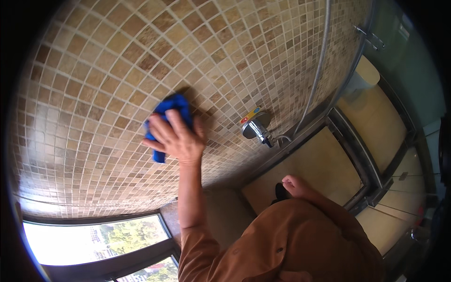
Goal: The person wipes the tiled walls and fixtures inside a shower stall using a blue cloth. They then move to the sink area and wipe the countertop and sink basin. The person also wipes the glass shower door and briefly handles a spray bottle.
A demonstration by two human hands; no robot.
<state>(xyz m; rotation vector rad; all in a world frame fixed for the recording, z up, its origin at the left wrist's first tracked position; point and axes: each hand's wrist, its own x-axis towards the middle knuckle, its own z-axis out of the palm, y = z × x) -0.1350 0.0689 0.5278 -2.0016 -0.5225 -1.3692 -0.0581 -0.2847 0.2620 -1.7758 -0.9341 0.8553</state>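
My left hand (177, 141) presses a blue cloth (174, 104) flat against the mosaic-tiled wall (117, 98). Its fingers are spread over the cloth, which bunches out above and below them. Right of that hand, apart from it, a chrome shower valve (256, 129) with a red, yellow and blue marker sticks out of the wall. Lower down, my right hand (292, 185) hangs near my body with its fingers curled in, and nothing shows in it. A dark shoe (280, 191) is visible just beside it.
A metal shower hose (322, 51) runs down the wall on the right. Below lies a beige floor (310, 164) edged by a dark raised sill (354, 141). Glass panels (408, 61) stand at the far right. A window (98, 239) is at the lower left.
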